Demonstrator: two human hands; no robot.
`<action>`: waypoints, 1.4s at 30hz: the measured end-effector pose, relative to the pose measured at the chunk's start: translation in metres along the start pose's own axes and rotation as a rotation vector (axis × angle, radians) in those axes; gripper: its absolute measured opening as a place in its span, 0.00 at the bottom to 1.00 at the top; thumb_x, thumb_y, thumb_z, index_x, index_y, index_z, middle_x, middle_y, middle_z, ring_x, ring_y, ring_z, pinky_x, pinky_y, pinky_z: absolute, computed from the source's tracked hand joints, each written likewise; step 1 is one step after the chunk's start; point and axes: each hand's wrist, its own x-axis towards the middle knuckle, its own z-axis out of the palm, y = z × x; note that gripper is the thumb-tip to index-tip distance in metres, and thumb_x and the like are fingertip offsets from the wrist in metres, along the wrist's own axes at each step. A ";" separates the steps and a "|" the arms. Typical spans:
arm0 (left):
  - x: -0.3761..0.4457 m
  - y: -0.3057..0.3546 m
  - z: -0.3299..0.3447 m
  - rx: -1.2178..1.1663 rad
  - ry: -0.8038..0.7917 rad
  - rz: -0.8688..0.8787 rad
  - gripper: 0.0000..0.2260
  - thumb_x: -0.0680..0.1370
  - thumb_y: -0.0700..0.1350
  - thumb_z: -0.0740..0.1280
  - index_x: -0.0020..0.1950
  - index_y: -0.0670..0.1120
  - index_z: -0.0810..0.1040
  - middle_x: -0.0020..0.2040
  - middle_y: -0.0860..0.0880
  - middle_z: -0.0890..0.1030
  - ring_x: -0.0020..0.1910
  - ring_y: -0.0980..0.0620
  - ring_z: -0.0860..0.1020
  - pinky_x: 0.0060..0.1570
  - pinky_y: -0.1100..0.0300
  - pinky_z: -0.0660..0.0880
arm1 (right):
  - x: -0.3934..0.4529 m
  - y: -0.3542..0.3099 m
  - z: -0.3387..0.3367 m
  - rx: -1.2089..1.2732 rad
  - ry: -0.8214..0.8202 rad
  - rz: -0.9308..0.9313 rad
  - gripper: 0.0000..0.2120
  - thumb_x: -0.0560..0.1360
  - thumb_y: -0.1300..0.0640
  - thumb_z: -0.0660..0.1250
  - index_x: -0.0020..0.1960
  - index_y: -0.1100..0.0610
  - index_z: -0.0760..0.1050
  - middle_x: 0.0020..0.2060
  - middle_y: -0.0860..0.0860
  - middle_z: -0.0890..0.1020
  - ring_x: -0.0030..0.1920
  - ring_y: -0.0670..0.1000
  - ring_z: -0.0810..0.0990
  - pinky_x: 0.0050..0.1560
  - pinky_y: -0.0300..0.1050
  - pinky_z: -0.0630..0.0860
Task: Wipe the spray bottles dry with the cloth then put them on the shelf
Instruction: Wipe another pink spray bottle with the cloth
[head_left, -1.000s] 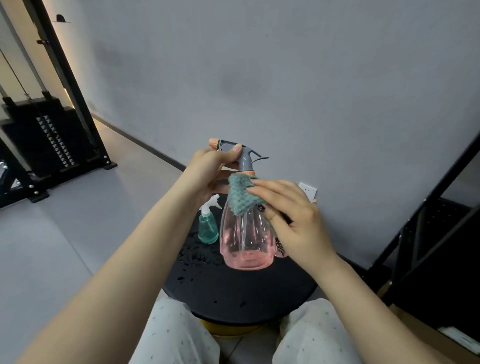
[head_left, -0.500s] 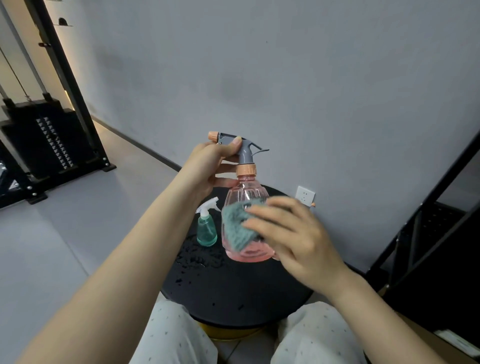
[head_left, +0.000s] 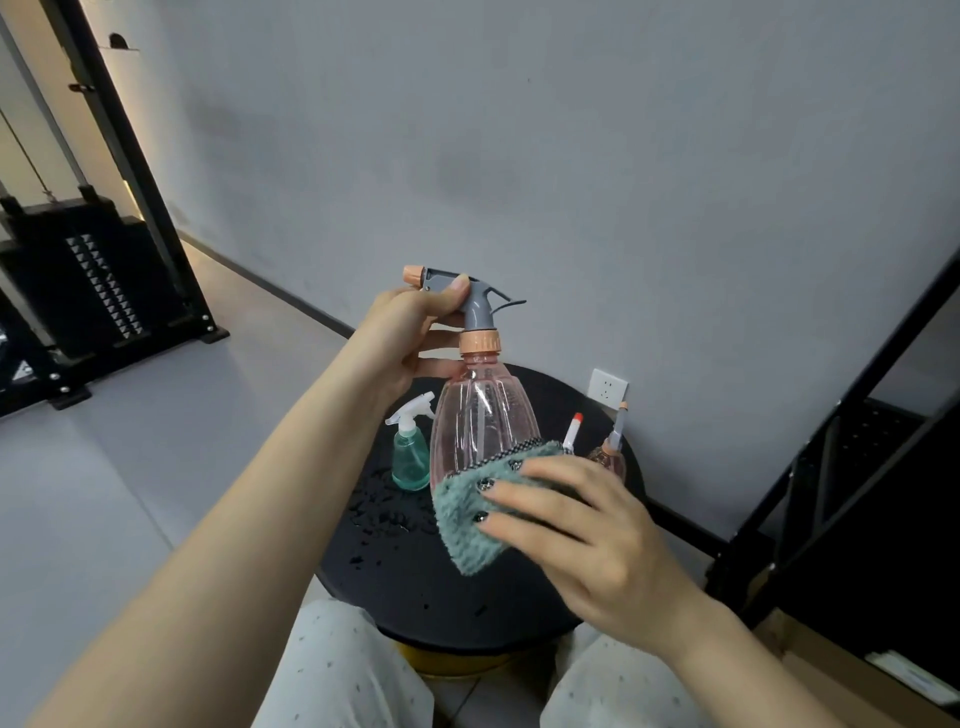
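Note:
My left hand (head_left: 410, 332) grips the grey trigger head of a clear pink spray bottle (head_left: 480, 415) and holds it upright above the round black table (head_left: 415, 582). My right hand (head_left: 576, 530) presses a teal cloth (head_left: 467, 514) around the bottle's lower body, which the cloth hides. A small green spray bottle (head_left: 410, 457) with a white head stands on the table behind. Two more sprayer tops, one red-tipped (head_left: 573, 428) and one on a small pink bottle (head_left: 613, 447), show behind my right hand.
Water drops (head_left: 379, 514) lie on the table's left side. A black metal shelf frame (head_left: 841, 467) rises at the right. A wall socket (head_left: 608, 387) sits on the grey wall. A black weight machine (head_left: 93, 291) stands far left.
My right hand slid the cloth down the pink bottle, from the neck to the base. My left hand kept hold of the trigger head.

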 end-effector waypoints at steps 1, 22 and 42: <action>0.000 0.000 0.000 0.003 -0.011 -0.002 0.06 0.78 0.45 0.65 0.44 0.45 0.75 0.35 0.49 0.78 0.27 0.55 0.78 0.29 0.60 0.78 | 0.002 0.002 -0.001 -0.001 0.008 -0.001 0.16 0.76 0.64 0.65 0.62 0.53 0.72 0.62 0.46 0.74 0.62 0.53 0.72 0.61 0.49 0.71; 0.000 0.001 0.000 -0.023 0.002 0.014 0.06 0.77 0.45 0.65 0.42 0.45 0.76 0.34 0.49 0.79 0.28 0.53 0.79 0.29 0.60 0.79 | 0.005 0.003 -0.004 0.006 0.029 0.003 0.14 0.78 0.63 0.62 0.62 0.54 0.73 0.61 0.49 0.76 0.61 0.54 0.73 0.60 0.50 0.73; -0.003 -0.006 -0.003 -0.074 0.005 0.022 0.07 0.78 0.45 0.64 0.42 0.45 0.76 0.34 0.50 0.77 0.27 0.54 0.77 0.27 0.62 0.77 | -0.006 0.002 0.007 0.159 0.125 0.092 0.16 0.76 0.66 0.62 0.63 0.55 0.72 0.62 0.49 0.74 0.65 0.51 0.69 0.66 0.46 0.69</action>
